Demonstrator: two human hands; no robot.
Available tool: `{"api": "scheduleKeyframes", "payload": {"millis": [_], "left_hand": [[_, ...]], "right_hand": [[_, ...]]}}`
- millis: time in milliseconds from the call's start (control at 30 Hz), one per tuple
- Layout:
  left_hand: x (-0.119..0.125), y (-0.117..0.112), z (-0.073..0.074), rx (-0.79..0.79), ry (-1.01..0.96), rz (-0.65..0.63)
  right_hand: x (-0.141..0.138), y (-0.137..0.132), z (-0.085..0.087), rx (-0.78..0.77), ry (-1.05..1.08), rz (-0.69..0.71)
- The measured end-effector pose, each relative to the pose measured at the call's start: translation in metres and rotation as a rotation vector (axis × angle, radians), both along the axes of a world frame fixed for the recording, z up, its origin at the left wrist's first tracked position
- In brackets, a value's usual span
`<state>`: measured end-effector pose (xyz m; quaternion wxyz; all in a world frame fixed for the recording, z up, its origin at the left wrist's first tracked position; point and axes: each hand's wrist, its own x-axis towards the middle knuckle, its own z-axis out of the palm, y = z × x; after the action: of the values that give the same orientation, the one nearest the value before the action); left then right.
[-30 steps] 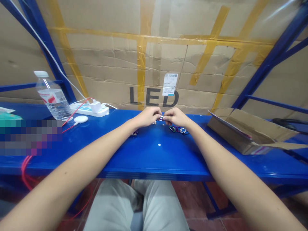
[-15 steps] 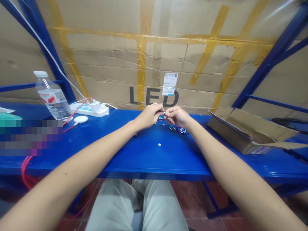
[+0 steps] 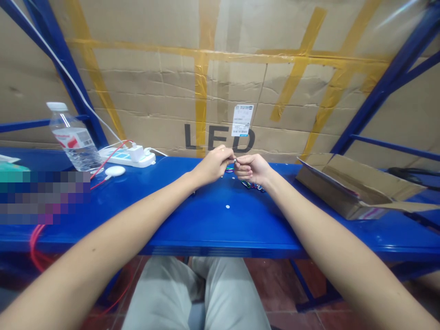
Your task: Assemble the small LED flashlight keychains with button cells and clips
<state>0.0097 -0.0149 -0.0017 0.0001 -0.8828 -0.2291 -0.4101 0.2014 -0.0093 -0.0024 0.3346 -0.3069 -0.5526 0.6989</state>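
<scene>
Over the back of the blue table, my left hand and my right hand meet fingertip to fingertip. Both are closed in a pinch around a tiny silvery piece, too small and too covered by fingers to name. Beneath my right hand lie several coloured carabiners, partly hidden by it. Another small group of coloured metal loops shows on the table between the two hands.
An open cardboard box sits at the right. To the left stand a water bottle, a white power strip with a charger, and a white round puck. Red cable hangs over the table's front edge. Large cardboard backs the table.
The fingers of my right hand have shifted around the small piece, and the hand now covers more of the carabiners. My left hand stays nearly in place.
</scene>
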Motion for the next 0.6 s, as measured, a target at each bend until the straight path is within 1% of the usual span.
{"api": "scheduleKeyframes", "payload": {"millis": [167,267,367,400,467,533,567,600], "left_hand": [[0.0,0.001,-0.001,-0.019,0.015,0.015],[0.0,0.002,-0.002,-0.036,0.004,0.024],[0.0,0.004,-0.003,-0.118,-0.028,0.042],[-0.001,0.005,-0.003,-0.153,-0.038,0.052],[-0.003,0.008,-0.004,-0.21,-0.054,0.079],[-0.007,0.011,-0.005,-0.239,-0.065,0.107],[-0.009,0.013,-0.005,-0.247,-0.07,0.125],[-0.012,0.015,-0.005,-0.251,-0.071,0.144]], "right_hand": [[0.0,-0.001,0.002,-0.022,-0.015,-0.001],[-0.001,-0.003,0.003,-0.009,-0.03,-0.019],[-0.003,-0.004,0.005,0.046,-0.104,-0.066],[-0.003,-0.004,0.006,0.082,-0.155,-0.106],[-0.002,-0.004,0.007,0.204,-0.313,-0.249],[0.002,-0.003,0.009,0.414,-0.572,-0.418],[0.005,-0.002,0.01,0.531,-0.734,-0.47],[0.008,-0.002,0.011,0.638,-0.905,-0.471]]}}
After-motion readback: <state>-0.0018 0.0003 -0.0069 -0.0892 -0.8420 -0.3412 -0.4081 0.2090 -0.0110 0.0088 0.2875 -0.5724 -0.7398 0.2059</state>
